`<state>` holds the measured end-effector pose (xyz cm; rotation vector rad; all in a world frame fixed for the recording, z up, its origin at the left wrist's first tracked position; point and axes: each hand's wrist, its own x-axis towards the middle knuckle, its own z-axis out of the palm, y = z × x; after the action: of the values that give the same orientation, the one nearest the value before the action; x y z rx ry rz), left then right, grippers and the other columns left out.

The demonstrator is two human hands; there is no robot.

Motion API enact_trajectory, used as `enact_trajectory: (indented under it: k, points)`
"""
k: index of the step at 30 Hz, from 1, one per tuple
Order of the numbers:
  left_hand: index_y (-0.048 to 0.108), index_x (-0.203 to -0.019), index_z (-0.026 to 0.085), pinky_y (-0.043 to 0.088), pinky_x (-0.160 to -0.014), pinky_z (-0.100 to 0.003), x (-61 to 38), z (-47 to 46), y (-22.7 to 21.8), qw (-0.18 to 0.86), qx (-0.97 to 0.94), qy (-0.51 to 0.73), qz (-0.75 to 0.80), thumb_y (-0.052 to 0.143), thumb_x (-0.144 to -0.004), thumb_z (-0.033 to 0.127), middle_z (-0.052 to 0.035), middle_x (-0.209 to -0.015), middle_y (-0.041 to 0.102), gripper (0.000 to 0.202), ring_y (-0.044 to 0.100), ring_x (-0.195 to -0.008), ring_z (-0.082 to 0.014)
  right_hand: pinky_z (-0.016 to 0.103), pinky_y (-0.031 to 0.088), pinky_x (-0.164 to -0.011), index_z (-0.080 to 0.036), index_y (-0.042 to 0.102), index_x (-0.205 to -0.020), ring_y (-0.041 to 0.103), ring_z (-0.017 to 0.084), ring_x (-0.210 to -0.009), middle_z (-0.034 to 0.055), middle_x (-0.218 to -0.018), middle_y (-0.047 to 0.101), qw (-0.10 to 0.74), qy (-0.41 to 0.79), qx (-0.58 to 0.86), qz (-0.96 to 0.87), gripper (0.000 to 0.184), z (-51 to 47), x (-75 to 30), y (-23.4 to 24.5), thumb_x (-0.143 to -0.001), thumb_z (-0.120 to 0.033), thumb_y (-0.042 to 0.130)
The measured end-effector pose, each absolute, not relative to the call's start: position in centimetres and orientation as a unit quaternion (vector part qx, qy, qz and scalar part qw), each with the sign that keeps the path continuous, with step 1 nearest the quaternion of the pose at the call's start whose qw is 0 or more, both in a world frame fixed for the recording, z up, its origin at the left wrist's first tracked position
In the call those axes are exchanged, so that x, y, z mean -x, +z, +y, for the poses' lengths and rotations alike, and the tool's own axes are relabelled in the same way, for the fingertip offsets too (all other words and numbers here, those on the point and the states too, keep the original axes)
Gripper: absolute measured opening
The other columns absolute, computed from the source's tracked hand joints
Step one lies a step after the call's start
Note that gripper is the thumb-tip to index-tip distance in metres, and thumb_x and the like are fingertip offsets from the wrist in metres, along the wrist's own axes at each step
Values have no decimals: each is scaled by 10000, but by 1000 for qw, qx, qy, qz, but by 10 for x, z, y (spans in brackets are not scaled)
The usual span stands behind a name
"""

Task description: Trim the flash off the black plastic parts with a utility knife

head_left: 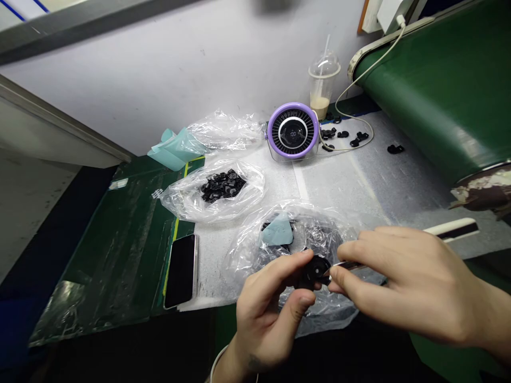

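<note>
My left hand point(268, 303) pinches a small round black plastic part point(316, 270) between thumb and fingers. My right hand point(403, 279) grips a thin tool with a white and black handle point(451, 229); its metal tip touches the black part. Both hands hover over a crumpled clear plastic bag point(255, 242) with dark parts and a pale blue label point(278, 232) inside.
A second clear bag with several black parts point(222, 185) lies further back. A phone point(181, 270) lies face up at the left. A purple desk fan point(293, 131), a plastic cup with a straw point(322, 85), loose black parts point(395, 149) and a green conveyor belt point(439, 80) are behind.
</note>
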<state>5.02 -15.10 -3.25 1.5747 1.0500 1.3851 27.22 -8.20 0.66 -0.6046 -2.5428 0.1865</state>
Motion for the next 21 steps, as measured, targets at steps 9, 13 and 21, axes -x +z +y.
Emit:
enact_trajectory:
  k: [9, 13, 21]
  points:
    - [683, -1400, 239, 648, -726, -293, -51, -150, -32, 389, -619, 544, 412, 702, -979, 195, -69, -964, 798, 424, 739, -709, -174, 347, 295, -618, -266, 673, -907, 503, 154, -654, -34, -748, 584, 258, 67, 222, -938, 185, -80, -272, 7, -1048, -216, 565]
    - [678, -1406, 244, 642, -740, -287, -51, -150, -33, 397, -616, 546, 407, 696, -983, 198, -68, -980, 797, 425, 750, -749, -180, 342, 283, -622, -259, 670, -905, 505, 152, -661, -37, -747, 577, 256, 57, 211, -942, 188, -79, -272, 5, -1047, -196, 563]
    - [686, -1390, 220, 639, -733, -298, -51, -149, -32, 393, -629, 535, 404, 684, -992, 214, -72, -935, 790, 399, 758, -772, -202, 360, 285, -623, -211, 625, -843, 483, 181, -671, 34, -851, 695, 264, 54, 181, -946, 226, -74, -272, 7, -1049, -179, 536]
